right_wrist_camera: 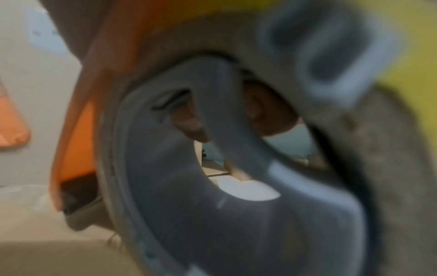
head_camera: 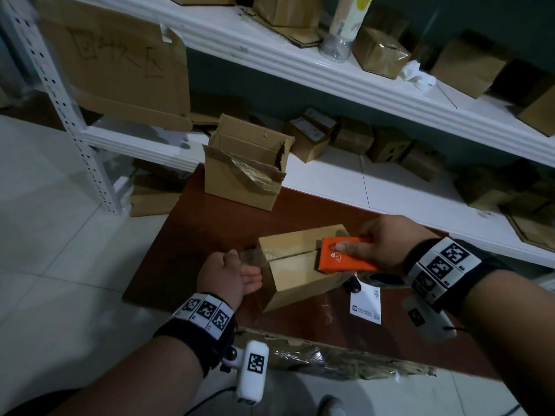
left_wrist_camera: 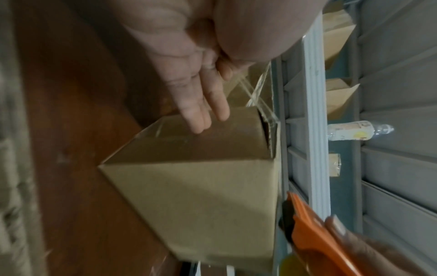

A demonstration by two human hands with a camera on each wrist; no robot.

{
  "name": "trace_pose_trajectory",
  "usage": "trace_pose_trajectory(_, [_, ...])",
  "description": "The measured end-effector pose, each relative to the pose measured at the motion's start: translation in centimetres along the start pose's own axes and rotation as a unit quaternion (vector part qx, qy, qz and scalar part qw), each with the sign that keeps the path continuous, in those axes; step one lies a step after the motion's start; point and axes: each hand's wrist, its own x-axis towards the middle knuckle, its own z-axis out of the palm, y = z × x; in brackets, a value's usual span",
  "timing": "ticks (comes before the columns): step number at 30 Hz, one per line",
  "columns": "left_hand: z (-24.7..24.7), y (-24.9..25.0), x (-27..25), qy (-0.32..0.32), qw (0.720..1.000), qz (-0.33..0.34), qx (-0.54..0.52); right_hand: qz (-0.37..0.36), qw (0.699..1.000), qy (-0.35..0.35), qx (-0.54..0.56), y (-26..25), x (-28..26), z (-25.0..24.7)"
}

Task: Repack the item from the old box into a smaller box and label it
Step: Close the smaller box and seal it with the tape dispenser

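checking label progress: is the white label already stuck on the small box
No, the white label lies flat on the table beside the small box, not on it.

no print reads clearly. a cardboard sheet (head_camera: 120, 61) carries hand-drawn marker characters, too blurred to make out. the orange tape dispenser (head_camera: 342, 261) bears a small white logo, illegible. the white label (head_camera: 366, 306) on the bench (head_camera: 210, 235) shows a logo and fine print, unreadable. square black-and-white code markers sit on the left wristband (head_camera: 205, 310) and right wristband (head_camera: 444, 262).
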Motion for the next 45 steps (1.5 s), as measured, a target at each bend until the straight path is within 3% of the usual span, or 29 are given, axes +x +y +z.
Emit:
trace_pose_trajectory(4, [-0.2,-1.4,0.3,0.009,0.999,-0.034,-0.019,-0.014,1.000,-0.009,-0.023,0.0,1.2,-0.4])
trace_pose_trajectory(9, [0.8,-2.6,-1.0,0.062,0.995,0.006,0.072,-0.013,0.999,-0.012,-0.036,-0.1,2.3,0.3])
trace_pose_trajectory(14, [1.2,-2.7,-1.1,0.059,0.997,0.007,0.054,0.001,1.000,-0.002,0.025,0.6,2.3,1.3])
trace_pose_trajectory(19, [1.3,-1.0,-0.8,0.091,0.994,0.050,0.041,0.014,0.994,0.000,0.107,1.1,1.5,2.0])
trace_pose_trajectory(27, [1.0,0.9,0.9,0.074,0.993,0.054,0.081,-0.058,0.995,-0.010,0.076,0.9,-0.9,1.7])
trace_pose_trajectory(33, [0.7,1.4,1.2,0.078,0.978,0.100,0.165,-0.099,0.980,0.035,0.168,2.3,-1.3,0.3])
trace_pose_trajectory(37, [0.7,2.0,1.4,0.077,0.968,0.124,0.205,-0.117,0.956,-0.020,0.270,2.7,-0.4,0.3])
trace_pose_trajectory(41, [-0.2,0.5,4.3,0.052,0.987,0.070,0.133,-0.081,0.926,-0.038,0.367,2.3,0.3,1.5])
trace_pose_trajectory(45, [0.9,2.9,2.2,-0.002,1.000,0.012,-0.002,-0.035,0.911,-0.049,0.408,2.1,0.3,1.4])
